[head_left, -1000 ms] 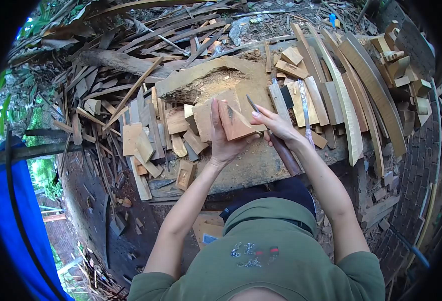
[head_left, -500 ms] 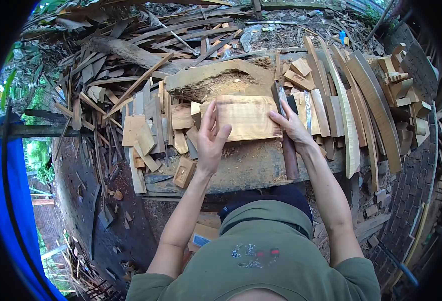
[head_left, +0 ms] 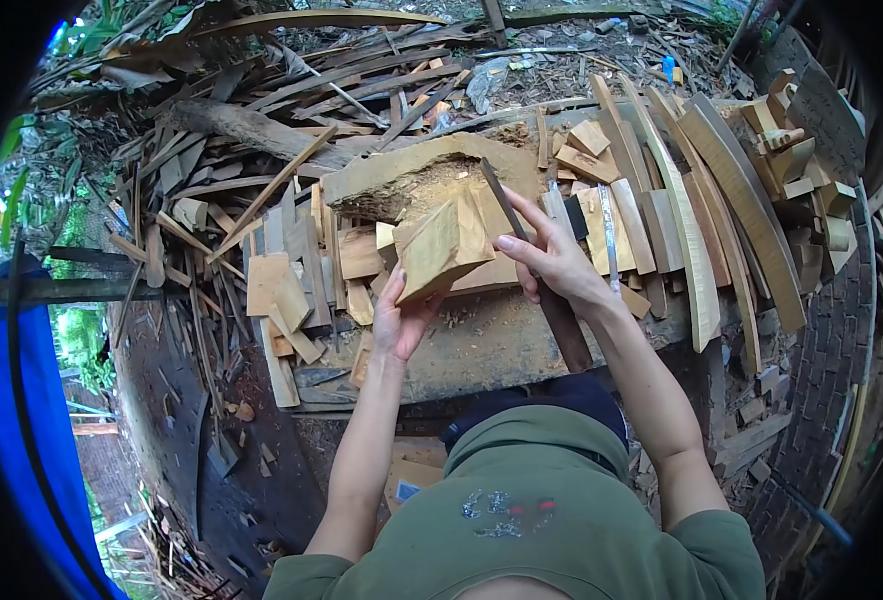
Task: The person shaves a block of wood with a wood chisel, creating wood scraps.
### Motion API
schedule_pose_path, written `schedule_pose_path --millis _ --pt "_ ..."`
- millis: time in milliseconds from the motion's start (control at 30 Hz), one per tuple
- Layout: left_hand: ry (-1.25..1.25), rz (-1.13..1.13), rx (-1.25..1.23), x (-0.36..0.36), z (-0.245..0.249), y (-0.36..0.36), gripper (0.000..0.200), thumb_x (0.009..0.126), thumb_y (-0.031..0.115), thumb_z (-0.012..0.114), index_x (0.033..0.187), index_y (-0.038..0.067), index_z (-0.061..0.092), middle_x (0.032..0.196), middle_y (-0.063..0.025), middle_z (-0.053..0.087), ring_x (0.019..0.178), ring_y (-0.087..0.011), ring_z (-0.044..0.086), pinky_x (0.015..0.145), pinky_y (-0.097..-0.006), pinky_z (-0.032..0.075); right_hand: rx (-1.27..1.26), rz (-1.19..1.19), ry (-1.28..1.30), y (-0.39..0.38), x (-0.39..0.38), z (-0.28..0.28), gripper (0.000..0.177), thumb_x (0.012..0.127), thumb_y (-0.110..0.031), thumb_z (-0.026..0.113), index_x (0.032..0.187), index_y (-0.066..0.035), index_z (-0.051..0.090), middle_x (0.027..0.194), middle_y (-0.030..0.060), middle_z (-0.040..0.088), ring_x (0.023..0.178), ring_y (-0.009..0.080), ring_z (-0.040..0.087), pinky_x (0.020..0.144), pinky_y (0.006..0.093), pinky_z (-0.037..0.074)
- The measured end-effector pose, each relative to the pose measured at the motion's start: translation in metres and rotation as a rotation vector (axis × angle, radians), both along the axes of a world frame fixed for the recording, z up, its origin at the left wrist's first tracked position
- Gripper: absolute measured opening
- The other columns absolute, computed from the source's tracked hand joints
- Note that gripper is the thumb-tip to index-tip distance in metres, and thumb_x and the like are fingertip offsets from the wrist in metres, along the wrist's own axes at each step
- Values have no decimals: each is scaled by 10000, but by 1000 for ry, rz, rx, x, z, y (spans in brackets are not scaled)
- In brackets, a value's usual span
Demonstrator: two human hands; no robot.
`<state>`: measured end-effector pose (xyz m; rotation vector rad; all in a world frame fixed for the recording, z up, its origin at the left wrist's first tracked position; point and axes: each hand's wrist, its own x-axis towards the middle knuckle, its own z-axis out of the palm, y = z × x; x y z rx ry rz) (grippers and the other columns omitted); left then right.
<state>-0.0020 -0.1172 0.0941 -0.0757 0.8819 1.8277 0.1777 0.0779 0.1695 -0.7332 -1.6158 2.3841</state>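
light: soft daylight, even, no hard shadows | lens: heavy fisheye, black vignette at corners | glare: overexposed past blue tarp | focus: sharp centre

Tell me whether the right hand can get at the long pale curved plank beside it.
Probably, as far as reach goes: the curved plank lies uncovered, close to the right hand. But that hand is closed round a long-handled blade, so it has no free grip.

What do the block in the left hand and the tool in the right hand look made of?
The block in the left hand looks like raw, unfinished wood: pale yellow and matte, with grain streaks. The tool in the right hand has a dark brown handle, probably wood, and a thin grey blade that seems to be dull metal.
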Motion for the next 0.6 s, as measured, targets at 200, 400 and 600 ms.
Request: schedule_pose_path --millis 200,400,600 --pt "654 -112 -164 -18 -4 -3 527 831 -91 713 1295 48 505 1311 -117 581 1244 -243 566 1058 -375 488 17 -86 -81 15 -17 -31 792 945 -334 675 1583 -169 235 914 86 620 530 63 503 432 235 441" --pt "1639 -11 -217 -8 -17 35 325 793 -114 690 1048 32 552 1151 -126 626 1206 -300 596 1000 -394 516 -138 -287 -230 26 -37 -73 711 947 -333 672 1542 -160 322 858 -6 555 547 52 509 437 216 450" --pt "2009 34 -302 -25 -64 17 345 736 -54 752 986 44 534 1112 -152 602 1127 -366 629 911 -413 530 -203 -180 -179 31 -34 -113 888 849 -174 774 1568 -151 253 999 74 662 585 71 552 454 230 466"
